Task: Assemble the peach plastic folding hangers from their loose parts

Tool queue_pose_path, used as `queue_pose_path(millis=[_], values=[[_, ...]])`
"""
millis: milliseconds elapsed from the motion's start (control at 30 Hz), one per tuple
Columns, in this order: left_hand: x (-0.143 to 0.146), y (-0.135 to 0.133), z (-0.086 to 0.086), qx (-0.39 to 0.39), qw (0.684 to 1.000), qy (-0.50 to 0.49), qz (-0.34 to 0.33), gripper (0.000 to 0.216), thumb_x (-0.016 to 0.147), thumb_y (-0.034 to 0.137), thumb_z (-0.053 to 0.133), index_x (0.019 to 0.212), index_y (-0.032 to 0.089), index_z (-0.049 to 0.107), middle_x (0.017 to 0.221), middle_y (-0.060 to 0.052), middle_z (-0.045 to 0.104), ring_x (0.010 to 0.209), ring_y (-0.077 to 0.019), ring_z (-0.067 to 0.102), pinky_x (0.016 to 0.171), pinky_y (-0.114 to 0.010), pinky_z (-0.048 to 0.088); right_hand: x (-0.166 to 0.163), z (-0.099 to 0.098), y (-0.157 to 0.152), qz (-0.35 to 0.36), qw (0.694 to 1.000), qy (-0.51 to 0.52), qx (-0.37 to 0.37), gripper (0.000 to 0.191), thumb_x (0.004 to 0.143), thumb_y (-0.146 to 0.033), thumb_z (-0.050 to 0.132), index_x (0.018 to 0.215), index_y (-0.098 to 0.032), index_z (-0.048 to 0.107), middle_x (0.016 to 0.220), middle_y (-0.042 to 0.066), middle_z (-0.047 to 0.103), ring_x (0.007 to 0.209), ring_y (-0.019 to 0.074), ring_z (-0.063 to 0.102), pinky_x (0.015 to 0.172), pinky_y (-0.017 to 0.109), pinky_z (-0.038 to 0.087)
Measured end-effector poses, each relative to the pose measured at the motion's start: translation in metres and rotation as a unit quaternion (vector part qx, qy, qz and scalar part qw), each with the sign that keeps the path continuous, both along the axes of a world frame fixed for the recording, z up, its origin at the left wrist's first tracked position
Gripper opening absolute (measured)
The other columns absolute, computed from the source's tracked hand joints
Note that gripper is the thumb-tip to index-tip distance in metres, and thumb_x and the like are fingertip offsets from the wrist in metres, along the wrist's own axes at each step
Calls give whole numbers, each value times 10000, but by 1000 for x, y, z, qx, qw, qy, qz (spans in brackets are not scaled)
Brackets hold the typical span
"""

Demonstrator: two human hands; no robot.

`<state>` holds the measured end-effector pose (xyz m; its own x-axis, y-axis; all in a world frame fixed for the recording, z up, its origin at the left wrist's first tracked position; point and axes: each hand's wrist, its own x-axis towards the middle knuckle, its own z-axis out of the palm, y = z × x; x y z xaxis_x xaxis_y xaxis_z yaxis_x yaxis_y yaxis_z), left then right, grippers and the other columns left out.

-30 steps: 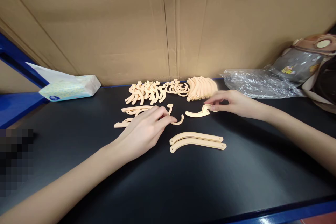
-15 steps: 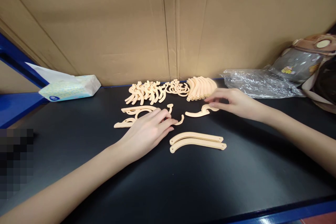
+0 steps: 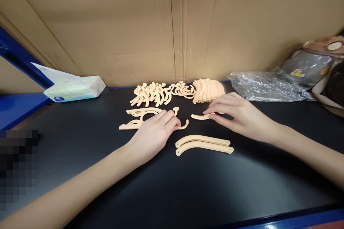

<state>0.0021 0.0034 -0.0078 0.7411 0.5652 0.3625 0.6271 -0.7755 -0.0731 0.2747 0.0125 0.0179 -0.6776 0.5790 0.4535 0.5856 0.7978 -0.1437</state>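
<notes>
My left hand (image 3: pixel 154 130) is closed, its fingertips pinching the end of a small curved beige piece (image 3: pixel 185 125). Under and behind that hand lie other beige parts: a long curved strip (image 3: pixel 142 110), a ring-like piece (image 3: pixel 142 117) partly covered, and an arched piece (image 3: pixel 130 125). To the right, my right hand (image 3: pixel 235 112) has thumb and fingers closed on an S-curved beige piece (image 3: pixel 199 117), whose far end is hidden by the fingers. In front of both hands, two long curved bars (image 3: pixel 202 143) with holes at their ends lie side by side on the black table (image 3: pixel 188 193).
Along the back are a heap of wavy beige pieces (image 3: pixel 150 93), a pile of thin hooked pieces (image 3: pixel 183 89) and a row of curved bars (image 3: pixel 208 90). A tissue pack (image 3: pixel 75 88) sits left; a clear plastic bag (image 3: pixel 268 86) and a bottle (image 3: pixel 303 64) are at right.
My right hand has moved slightly left and down, its fingers closing over the middle of the S-curved piece. My left fingertips have drawn together on the small curved piece.
</notes>
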Motion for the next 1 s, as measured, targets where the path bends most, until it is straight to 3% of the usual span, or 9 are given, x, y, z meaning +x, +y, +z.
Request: queue_pose_path(millis=[333,500,600,767,867,1000], values=[[-2,1,-1,56,998,-29,5,144,1000,149,408,954,134,543,879,-36,550,773,-181,534,658,-288,433,-6,-2,-4,18,997,40,-62,162,957,-237,532,1017,-185,672,960,27,706,903,156,632,854,336,411],[5,-9,9,73,994,-79,-29,160,1009,151,396,961,131,548,876,-33,559,749,-153,533,642,-260,431,-12,0,-15,15,987,69,-144,273,971,-315,506,1175,-199,645,1089,44,703,1035,180,621,919,345,441],[11,-19,14,67,989,-105,-76,161,1004,120,397,955,135,549,867,-30,574,747,-140,533,642,-240,437,-16,1,-23,35,960,114,-252,353,994,-352,446,1288,-228,595,1206,40,676,1117,177,608,962,340,462],[18,-31,16,40,981,-136,-136,163,1012,137,404,945,149,553,868,-27,591,758,-121,536,685,-217,460,-22,5,-29,99,873,205,-432,381,995,-371,442,1342,-273,566,1363,19,602,1273,178,535,1074,349,421],[18,-33,15,22,980,-135,-141,152,1006,131,419,948,153,558,872,-27,597,769,-118,545,700,-211,465,-26,5,-30,99,841,244,-473,337,971,-334,499,1279,-273,622,1306,20,643,1213,177,587,1038,340,461],[16,-32,15,16,983,-122,-139,100,978,117,480,984,153,573,911,-36,617,759,-129,537,691,-230,463,-29,0,-30,64,840,278,-462,290,933,-318,558,1189,-252,677,1144,25,716,1059,174,669,932,325,533]])
